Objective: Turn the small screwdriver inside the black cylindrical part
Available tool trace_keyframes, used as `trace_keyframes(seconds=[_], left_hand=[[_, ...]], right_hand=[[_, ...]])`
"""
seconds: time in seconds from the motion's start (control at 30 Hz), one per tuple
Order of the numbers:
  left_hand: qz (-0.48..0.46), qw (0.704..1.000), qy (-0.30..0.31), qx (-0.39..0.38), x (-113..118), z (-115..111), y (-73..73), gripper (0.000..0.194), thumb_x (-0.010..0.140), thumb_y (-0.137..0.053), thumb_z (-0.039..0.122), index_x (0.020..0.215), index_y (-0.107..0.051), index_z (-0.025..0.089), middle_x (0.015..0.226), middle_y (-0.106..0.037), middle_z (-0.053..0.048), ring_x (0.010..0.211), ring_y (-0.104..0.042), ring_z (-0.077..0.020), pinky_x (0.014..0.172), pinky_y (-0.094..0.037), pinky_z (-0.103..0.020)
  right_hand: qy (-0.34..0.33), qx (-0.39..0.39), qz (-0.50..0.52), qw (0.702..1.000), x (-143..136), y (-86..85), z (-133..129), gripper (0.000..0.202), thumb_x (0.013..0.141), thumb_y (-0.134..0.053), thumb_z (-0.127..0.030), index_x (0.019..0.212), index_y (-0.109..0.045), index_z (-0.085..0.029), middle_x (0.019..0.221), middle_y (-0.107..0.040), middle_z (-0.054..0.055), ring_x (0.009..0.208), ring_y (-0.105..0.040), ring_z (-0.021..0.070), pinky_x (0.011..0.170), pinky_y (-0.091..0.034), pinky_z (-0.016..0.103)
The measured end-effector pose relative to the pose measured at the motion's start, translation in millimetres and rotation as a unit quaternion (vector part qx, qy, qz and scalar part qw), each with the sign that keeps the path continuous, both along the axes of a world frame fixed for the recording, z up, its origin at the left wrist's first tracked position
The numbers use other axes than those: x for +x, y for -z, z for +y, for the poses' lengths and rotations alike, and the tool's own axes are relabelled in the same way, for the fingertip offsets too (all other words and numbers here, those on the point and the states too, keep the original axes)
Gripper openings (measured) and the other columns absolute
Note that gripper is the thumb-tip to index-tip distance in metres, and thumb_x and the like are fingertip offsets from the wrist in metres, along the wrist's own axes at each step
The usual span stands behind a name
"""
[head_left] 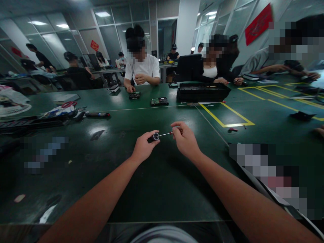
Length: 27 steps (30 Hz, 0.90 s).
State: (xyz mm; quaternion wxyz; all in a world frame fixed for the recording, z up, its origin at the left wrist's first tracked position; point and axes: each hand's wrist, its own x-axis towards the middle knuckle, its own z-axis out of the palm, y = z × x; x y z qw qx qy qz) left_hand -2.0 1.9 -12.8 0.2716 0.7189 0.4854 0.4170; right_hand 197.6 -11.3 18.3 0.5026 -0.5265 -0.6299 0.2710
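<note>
Over the middle of the green table, my left hand point(144, 145) is closed around a small dark cylinder point(155, 136) whose round, light-rimmed end faces right. My right hand point(184, 137) grips a screwdriver point(165, 134) by its reddish handle, mostly covered by my fingers. Its thin metal shaft points left, and the tip meets the cylinder's round end. Whether the tip sits inside the end or only touches it, I cannot tell.
On the green table point(152, 189), a black bin point(204, 92) and a green circuit board point(159, 101) lie ahead. A dark, pen-like tool point(97, 115) and red-handled scissors point(69, 104) are at left. Yellow tape point(238, 125) marks the right. Several people sit across the table.
</note>
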Motion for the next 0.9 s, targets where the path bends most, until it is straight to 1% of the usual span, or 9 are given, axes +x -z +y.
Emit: trace_keyframes(seconds=[0.1,0.17,0.23,0.3,0.53,0.6,0.73,0.83,0.9], left_hand=[[0.001,1.000,0.001,0.002,-0.1,0.1,0.5,0.042,0.083,-0.075,0.015,0.122,-0.071,0.027,0.121,-0.071,-0.004,0.115,-0.064,-0.0235,0.108,-0.047,-0.043],[-0.002,1.000,0.002,0.004,-0.3,0.3,1.2,0.042,0.083,-0.075,0.015,0.123,-0.071,0.027,0.122,-0.071,-0.004,0.116,-0.064,-0.0235,0.108,-0.047,-0.042],[-0.005,1.000,0.001,0.006,-0.5,0.6,1.8,0.042,0.083,-0.075,0.015,0.124,-0.071,0.027,0.123,-0.071,-0.004,0.117,-0.064,-0.0235,0.109,-0.046,-0.042],[-0.005,1.000,0.000,0.006,-0.6,0.9,2.1,0.043,0.083,-0.074,0.016,0.124,-0.071,0.027,0.124,-0.071,-0.004,0.118,-0.063,-0.0237,0.109,-0.046,-0.043],[0.003,1.000,-0.004,-0.001,-1.5,0.3,-0.1,0.042,0.084,-0.073,0.017,0.125,-0.070,0.027,0.123,-0.071,-0.005,0.117,-0.063,-0.0242,0.109,-0.046,-0.045],[0.004,1.000,-0.004,-0.001,-1.7,-0.1,-0.8,0.042,0.084,-0.073,0.017,0.125,-0.070,0.027,0.123,-0.071,-0.005,0.117,-0.063,-0.0244,0.108,-0.047,-0.045],[0.001,1.000,-0.004,-0.001,-1.3,-0.5,-0.4,0.042,0.083,-0.074,0.017,0.123,-0.071,0.027,0.121,-0.071,-0.005,0.115,-0.064,-0.0246,0.107,-0.047,-0.044],[-0.002,1.000,0.002,0.000,-0.5,-0.5,1.0,0.042,0.083,-0.074,0.017,0.123,-0.071,0.028,0.121,-0.071,-0.004,0.115,-0.064,-0.0240,0.107,-0.047,-0.044],[-0.003,1.000,0.006,0.000,0.0,-0.7,1.6,0.042,0.084,-0.074,0.017,0.124,-0.071,0.028,0.120,-0.071,-0.004,0.113,-0.064,-0.0232,0.107,-0.047,-0.043]], right_hand=[[-0.006,-0.001,0.013,1.000,-0.6,-1.1,-1.7,0.020,0.094,-0.048,-0.031,0.107,-0.061,-0.023,0.083,-0.068,0.002,0.074,-0.064,0.0194,0.068,-0.045,0.033],[0.002,0.001,0.002,1.000,-0.4,-2.1,-2.3,0.021,0.097,-0.047,-0.037,0.102,-0.062,-0.023,0.081,-0.068,0.002,0.072,-0.063,0.0194,0.066,-0.044,0.033],[0.018,0.005,-0.019,1.000,0.1,-2.6,-2.0,0.031,0.100,-0.043,-0.046,0.096,-0.063,-0.023,0.076,-0.066,0.002,0.069,-0.061,0.0193,0.065,-0.042,0.033],[0.026,0.005,-0.032,0.999,0.8,-2.1,-1.0,0.036,0.101,-0.041,-0.049,0.093,-0.064,-0.023,0.074,-0.065,0.002,0.068,-0.061,0.0192,0.064,-0.041,0.033],[-0.015,0.014,0.015,1.000,1.0,3.7,0.4,0.024,0.097,-0.046,-0.034,0.116,-0.057,-0.025,0.084,-0.065,0.000,0.073,-0.061,0.0186,0.067,-0.044,0.033],[-0.024,0.007,0.024,0.999,1.6,3.3,0.2,0.022,0.097,-0.047,-0.034,0.115,-0.057,-0.026,0.084,-0.064,0.000,0.073,-0.060,0.0185,0.067,-0.045,0.033],[-0.009,-0.017,0.011,1.000,3.2,1.3,0.6,0.027,0.100,-0.042,-0.046,0.105,-0.059,-0.025,0.077,-0.061,0.000,0.067,-0.057,0.0181,0.063,-0.043,0.033],[0.000,-0.015,0.033,0.999,3.1,2.5,1.2,0.023,0.099,-0.043,-0.039,0.111,-0.057,-0.025,0.079,-0.062,-0.001,0.066,-0.056,0.0174,0.063,-0.043,0.032],[0.001,0.004,0.060,0.998,1.9,3.7,1.3,0.022,0.096,-0.047,-0.034,0.115,-0.054,-0.025,0.082,-0.063,-0.001,0.070,-0.059,0.0175,0.066,-0.045,0.033]])
